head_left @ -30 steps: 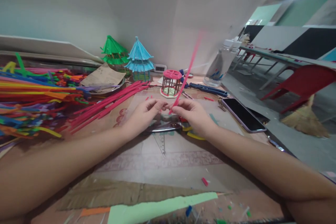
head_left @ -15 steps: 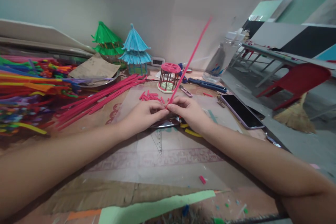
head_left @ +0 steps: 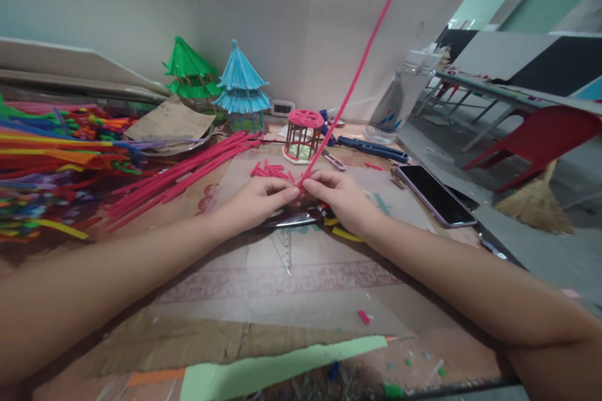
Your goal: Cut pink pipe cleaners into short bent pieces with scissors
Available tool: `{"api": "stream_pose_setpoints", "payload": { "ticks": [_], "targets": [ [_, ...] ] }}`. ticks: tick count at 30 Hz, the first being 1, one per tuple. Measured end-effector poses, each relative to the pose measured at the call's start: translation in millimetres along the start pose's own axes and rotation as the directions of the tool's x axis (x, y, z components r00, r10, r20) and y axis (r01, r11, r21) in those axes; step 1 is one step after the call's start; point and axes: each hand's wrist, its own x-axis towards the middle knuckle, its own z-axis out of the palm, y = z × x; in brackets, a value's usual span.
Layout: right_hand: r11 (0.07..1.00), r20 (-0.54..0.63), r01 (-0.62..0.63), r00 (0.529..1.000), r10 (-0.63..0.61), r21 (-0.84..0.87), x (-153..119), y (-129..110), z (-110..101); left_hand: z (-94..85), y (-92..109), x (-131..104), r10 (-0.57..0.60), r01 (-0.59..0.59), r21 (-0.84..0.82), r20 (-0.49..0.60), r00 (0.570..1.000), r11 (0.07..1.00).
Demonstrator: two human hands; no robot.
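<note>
A long pink pipe cleaner [head_left: 353, 80] slants up to the right from between my fingertips. Its lower end is pinched by my left hand [head_left: 269, 199] and my right hand [head_left: 335, 195], which almost touch. Under them lies a dark, shiny object [head_left: 294, 220], mostly covered. Short pink pieces [head_left: 270, 170] lie just beyond my left hand. Behind them stands a small round frame with brown posts and a pink top [head_left: 305, 118]. A clear set square [head_left: 285, 254] rests on the sheet nearer to me.
Pink stems [head_left: 188, 169] and a colourful heap [head_left: 56, 150] lie left. Behind are a green pagoda [head_left: 188, 66] and a blue pagoda [head_left: 242, 78]. A bottle [head_left: 399, 94], a glue gun [head_left: 371, 148] and a phone [head_left: 435, 194] occupy the right.
The pink pipe cleaner's upper tip has moved up and slightly right. My hands remain in nearly the same place, still pinching together.
</note>
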Motion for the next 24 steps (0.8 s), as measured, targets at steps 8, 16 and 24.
{"api": "stream_pose_setpoints", "payload": {
  "ticks": [8,16,24],
  "targets": [
    [0.997,0.032,0.018,0.999,-0.021,0.07,0.8,4.5,-1.7,0.2,2.1,0.7,-0.121,0.117,-0.232,-0.003,0.993,0.966],
    [0.996,0.017,0.053,0.998,-0.054,0.069,0.2,1.5,1.6,-1.3,2.3,1.0,-0.125,0.13,-0.185,0.039,0.991,0.974],
    [0.999,0.047,0.047,0.998,-0.048,0.027,1.6,3.4,0.8,-1.3,-0.1,1.6,-0.101,0.107,-0.178,0.043,0.994,0.978]
  ]
}}
